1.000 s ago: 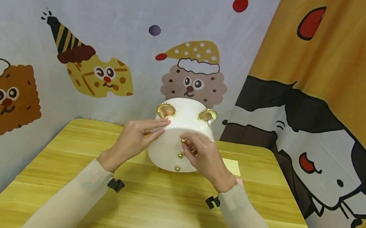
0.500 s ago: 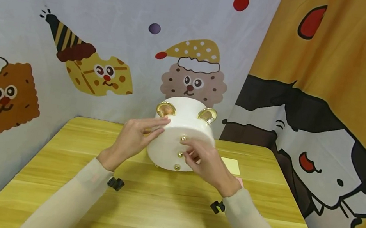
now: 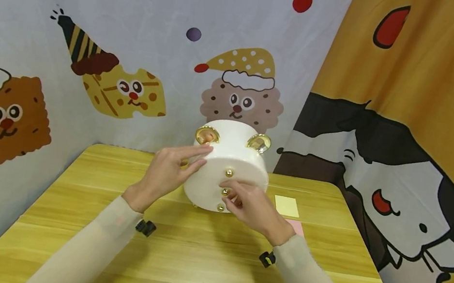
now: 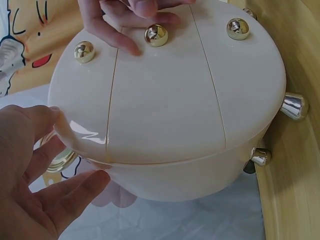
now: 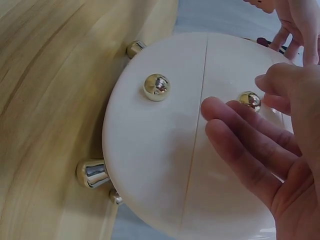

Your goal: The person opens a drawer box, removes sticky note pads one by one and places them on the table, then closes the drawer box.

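Observation:
A white, rounded drawer box (image 3: 203, 182) with gold ears (image 3: 259, 143) stands on the table. Its front has two seams and three gold knobs, the top one (image 3: 228, 173) and bottom one (image 3: 221, 207) uncovered. My left hand (image 3: 165, 169) rests straight fingertips on the box's upper left edge. My right hand (image 3: 254, 209) is at the middle knob (image 4: 156, 35), index finger on one side and thumb on the other. In the left wrist view a small gap shows between the index fingertip and that knob. Gold feet (image 5: 92, 173) show below the box.
A yellow sticky note (image 3: 287, 206) and a pink one (image 3: 296, 227) lie on the wooden table (image 3: 199, 264), right of the box. Cartoon-printed curtains (image 3: 151, 3) hang close behind the table and at its sides.
My right hand has come away from the top knob and moved down to the middle knob. The left hand stays on the box's edge. All the drawers look flush throughout.

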`<state>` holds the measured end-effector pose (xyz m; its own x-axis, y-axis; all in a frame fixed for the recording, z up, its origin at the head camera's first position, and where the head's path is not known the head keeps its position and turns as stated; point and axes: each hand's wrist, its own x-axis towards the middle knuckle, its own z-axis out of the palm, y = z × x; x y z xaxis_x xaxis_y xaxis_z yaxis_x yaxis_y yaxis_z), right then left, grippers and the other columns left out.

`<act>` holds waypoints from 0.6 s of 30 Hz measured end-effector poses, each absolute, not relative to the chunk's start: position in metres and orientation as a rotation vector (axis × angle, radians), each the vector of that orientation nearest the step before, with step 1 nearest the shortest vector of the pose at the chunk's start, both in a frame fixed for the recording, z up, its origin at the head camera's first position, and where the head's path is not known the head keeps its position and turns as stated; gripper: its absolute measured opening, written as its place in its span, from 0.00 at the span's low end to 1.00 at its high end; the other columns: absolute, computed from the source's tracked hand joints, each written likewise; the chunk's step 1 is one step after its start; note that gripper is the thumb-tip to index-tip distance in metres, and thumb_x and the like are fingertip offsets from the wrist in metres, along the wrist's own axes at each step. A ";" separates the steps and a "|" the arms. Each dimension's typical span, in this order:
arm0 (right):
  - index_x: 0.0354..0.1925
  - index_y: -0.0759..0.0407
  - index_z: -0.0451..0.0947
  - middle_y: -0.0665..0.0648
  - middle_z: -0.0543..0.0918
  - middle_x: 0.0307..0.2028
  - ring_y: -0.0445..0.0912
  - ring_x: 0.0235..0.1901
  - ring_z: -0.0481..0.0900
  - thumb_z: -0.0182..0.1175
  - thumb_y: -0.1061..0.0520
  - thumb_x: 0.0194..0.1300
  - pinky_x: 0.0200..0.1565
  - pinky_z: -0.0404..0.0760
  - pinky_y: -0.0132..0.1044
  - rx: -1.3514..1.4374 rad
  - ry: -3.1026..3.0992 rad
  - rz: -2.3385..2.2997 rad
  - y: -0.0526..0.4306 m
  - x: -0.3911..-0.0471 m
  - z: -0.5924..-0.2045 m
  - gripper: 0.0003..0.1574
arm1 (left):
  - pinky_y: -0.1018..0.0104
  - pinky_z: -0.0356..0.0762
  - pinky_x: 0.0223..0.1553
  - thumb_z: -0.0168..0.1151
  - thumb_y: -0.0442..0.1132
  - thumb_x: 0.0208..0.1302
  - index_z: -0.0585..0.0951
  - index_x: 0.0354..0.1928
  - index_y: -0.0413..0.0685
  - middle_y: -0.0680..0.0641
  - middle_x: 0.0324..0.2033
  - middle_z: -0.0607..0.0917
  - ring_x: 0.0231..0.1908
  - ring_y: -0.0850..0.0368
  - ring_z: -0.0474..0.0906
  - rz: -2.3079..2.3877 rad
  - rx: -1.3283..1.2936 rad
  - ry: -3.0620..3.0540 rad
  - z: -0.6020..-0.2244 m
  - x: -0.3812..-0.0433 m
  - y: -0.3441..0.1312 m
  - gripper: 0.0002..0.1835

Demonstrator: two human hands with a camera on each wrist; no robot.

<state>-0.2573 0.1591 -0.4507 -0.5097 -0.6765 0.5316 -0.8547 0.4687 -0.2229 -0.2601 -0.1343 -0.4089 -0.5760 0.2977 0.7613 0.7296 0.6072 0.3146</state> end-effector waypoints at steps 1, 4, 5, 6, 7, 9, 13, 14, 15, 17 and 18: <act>0.64 0.59 0.89 0.54 0.98 0.44 0.39 0.36 0.95 0.77 0.61 0.79 0.38 0.91 0.25 1.287 -2.360 0.656 0.158 -0.258 -0.451 0.20 | 0.69 0.75 0.26 0.78 0.40 0.80 0.94 0.68 0.52 0.47 0.66 0.95 0.26 0.57 0.84 -0.826 -0.805 -2.159 -0.409 -0.260 -0.134 0.19; 0.63 0.58 0.89 0.54 0.98 0.44 0.40 0.37 0.96 0.77 0.60 0.79 0.39 0.92 0.26 1.286 -2.377 0.628 0.156 -0.259 -0.453 0.17 | 0.69 0.75 0.26 0.78 0.41 0.81 0.94 0.68 0.53 0.48 0.66 0.95 0.30 0.56 0.88 -0.830 -0.800 -2.168 -0.409 -0.260 -0.134 0.18; 0.62 0.58 0.89 0.54 0.98 0.44 0.40 0.37 0.97 0.77 0.60 0.79 0.39 0.92 0.26 1.285 -2.380 0.619 0.156 -0.260 -0.454 0.17 | 0.69 0.75 0.26 0.78 0.41 0.81 0.94 0.68 0.53 0.48 0.66 0.95 0.31 0.56 0.90 -0.833 -0.800 -2.169 -0.408 -0.260 -0.133 0.18; 0.61 0.58 0.89 0.55 0.99 0.45 0.40 0.37 0.97 0.77 0.60 0.79 0.40 0.92 0.25 1.282 -2.382 0.614 0.156 -0.260 -0.454 0.16 | 0.70 0.74 0.26 0.78 0.41 0.81 0.94 0.68 0.53 0.48 0.66 0.95 0.30 0.55 0.89 -0.836 -0.801 -2.170 -0.408 -0.260 -0.133 0.18; 0.61 0.58 0.90 0.55 0.99 0.45 0.41 0.38 0.97 0.77 0.61 0.79 0.40 0.92 0.25 1.279 -2.383 0.609 0.156 -0.260 -0.455 0.15 | 0.70 0.74 0.26 0.78 0.41 0.81 0.94 0.68 0.53 0.48 0.66 0.95 0.30 0.55 0.89 -0.841 -0.803 -2.170 -0.408 -0.260 -0.133 0.18; 0.59 0.57 0.90 0.55 0.99 0.45 0.41 0.38 0.98 0.77 0.61 0.79 0.40 0.93 0.26 1.271 -2.381 0.603 0.155 -0.261 -0.456 0.14 | 0.72 0.71 0.25 0.78 0.40 0.81 0.94 0.68 0.53 0.47 0.66 0.94 0.29 0.56 0.88 -0.851 -0.809 -2.168 -0.407 -0.260 -0.133 0.18; 0.58 0.58 0.90 0.56 0.99 0.47 0.43 0.39 0.98 0.77 0.63 0.78 0.42 0.94 0.28 1.270 -2.360 0.602 0.155 -0.261 -0.458 0.13 | 0.76 0.67 0.24 0.78 0.40 0.80 0.94 0.67 0.52 0.47 0.66 0.94 0.25 0.58 0.82 -0.869 -0.812 -2.167 -0.407 -0.260 -0.133 0.18; 0.57 0.58 0.90 0.56 0.99 0.47 0.43 0.39 0.98 0.77 0.64 0.78 0.42 0.95 0.29 1.273 -2.353 0.602 0.154 -0.261 -0.458 0.13 | 0.76 0.66 0.24 0.78 0.40 0.80 0.94 0.67 0.52 0.47 0.66 0.94 0.25 0.57 0.83 -0.872 -0.812 -2.167 -0.407 -0.260 -0.133 0.18; 0.57 0.59 0.90 0.56 0.99 0.48 0.43 0.39 0.99 0.77 0.64 0.78 0.43 0.95 0.29 1.276 -2.344 0.600 0.154 -0.262 -0.459 0.13 | 0.77 0.66 0.24 0.78 0.40 0.80 0.94 0.67 0.52 0.46 0.66 0.94 0.25 0.57 0.84 -0.876 -0.813 -2.167 -0.407 -0.261 -0.133 0.18; 0.57 0.59 0.90 0.57 0.99 0.48 0.43 0.39 0.99 0.77 0.65 0.77 0.43 0.96 0.30 1.280 -2.330 0.595 0.153 -0.262 -0.459 0.13 | 0.77 0.66 0.24 0.78 0.39 0.80 0.94 0.67 0.52 0.46 0.66 0.94 0.30 0.56 0.89 -0.882 -0.815 -2.166 -0.407 -0.261 -0.134 0.17; 0.57 0.59 0.90 0.57 0.99 0.48 0.44 0.39 0.99 0.77 0.66 0.77 0.43 0.96 0.30 1.281 -2.322 0.591 0.153 -0.262 -0.460 0.14 | 0.77 0.66 0.24 0.78 0.39 0.80 0.94 0.67 0.51 0.46 0.66 0.94 0.32 0.55 0.91 -0.885 -0.817 -2.165 -0.407 -0.261 -0.134 0.17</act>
